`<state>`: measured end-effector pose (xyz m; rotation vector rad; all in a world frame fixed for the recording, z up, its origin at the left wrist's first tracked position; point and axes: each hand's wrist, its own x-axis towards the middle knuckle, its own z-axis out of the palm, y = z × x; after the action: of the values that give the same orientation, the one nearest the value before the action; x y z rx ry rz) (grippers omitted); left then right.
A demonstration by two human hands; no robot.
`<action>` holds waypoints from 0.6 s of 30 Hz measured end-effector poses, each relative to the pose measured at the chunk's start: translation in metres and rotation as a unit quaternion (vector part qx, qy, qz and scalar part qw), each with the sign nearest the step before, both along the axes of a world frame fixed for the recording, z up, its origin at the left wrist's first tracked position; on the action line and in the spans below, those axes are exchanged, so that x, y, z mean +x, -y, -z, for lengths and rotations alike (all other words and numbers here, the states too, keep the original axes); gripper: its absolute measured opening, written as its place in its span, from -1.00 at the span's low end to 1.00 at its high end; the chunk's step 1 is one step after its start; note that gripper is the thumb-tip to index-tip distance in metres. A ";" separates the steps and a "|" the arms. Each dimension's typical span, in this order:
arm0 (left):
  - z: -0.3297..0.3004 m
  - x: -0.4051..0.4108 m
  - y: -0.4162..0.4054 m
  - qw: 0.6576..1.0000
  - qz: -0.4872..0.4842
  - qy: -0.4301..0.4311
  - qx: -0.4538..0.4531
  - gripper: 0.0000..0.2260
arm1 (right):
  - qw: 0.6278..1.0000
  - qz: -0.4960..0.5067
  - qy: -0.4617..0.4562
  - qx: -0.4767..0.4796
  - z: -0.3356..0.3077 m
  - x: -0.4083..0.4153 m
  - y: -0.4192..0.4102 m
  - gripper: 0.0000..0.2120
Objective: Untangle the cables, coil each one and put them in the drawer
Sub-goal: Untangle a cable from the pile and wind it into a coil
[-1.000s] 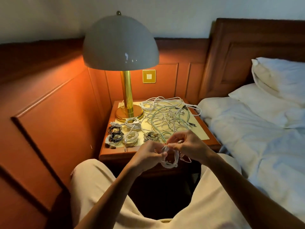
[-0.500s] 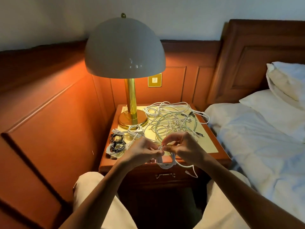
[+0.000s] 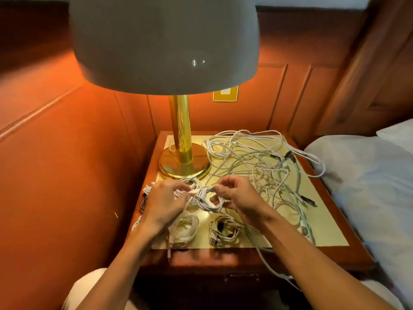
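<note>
— While the person's knees are showing pale at the near edge, what are the hands doing above the nightstand (image 3: 348, 253)?

— Both are working over its near half. The left hand (image 3: 163, 203) is curling its fingers round one side of a small white coiled cable (image 3: 206, 199), and the right hand (image 3: 238, 195) is pinching the other side, thumb and forefinger closing on the wrap at the top of the loop.

— Is that coil lying on the top?

— I cannot tell whether it is touching or hanging just above the surface.

— What is sitting nearer than the hands?

— Two finished bundles are lying near the front edge: a white coil (image 3: 184, 229) under the left wrist, and a second coil (image 3: 224, 231) with dark plugs just to its right. More small coils are showing at the left edge, partly hidden behind the left hand.

— And farther back?

— A loose tangle of white and pale green cables (image 3: 263, 162) is spreading over the right and far part of the top, one strand trailing off the near edge. A brass lamp (image 3: 183, 159) is standing at the far left, and bedding (image 3: 368, 175) is lying to the right.
</note>
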<state>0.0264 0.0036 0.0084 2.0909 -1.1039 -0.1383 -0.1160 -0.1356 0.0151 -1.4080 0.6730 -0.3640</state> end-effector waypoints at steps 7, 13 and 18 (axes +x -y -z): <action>0.036 0.011 0.011 0.995 0.035 0.093 0.026 -0.82 | 0.994 -0.098 -0.029 -0.041 0.018 0.007 0.017 -0.95; 0.039 0.005 0.024 0.981 0.065 0.156 0.099 -0.76 | 0.974 -0.103 -0.099 -0.176 0.031 0.003 0.031 -0.92; 0.037 0.004 0.023 0.976 0.053 0.199 0.068 -0.75 | 0.977 -0.073 -0.069 -0.189 0.036 -0.001 0.033 -0.94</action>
<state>0.0306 -0.0192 -0.0284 2.2404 -1.4802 0.1660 -0.1172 -0.1687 -0.0209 -1.8471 0.6288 -0.2898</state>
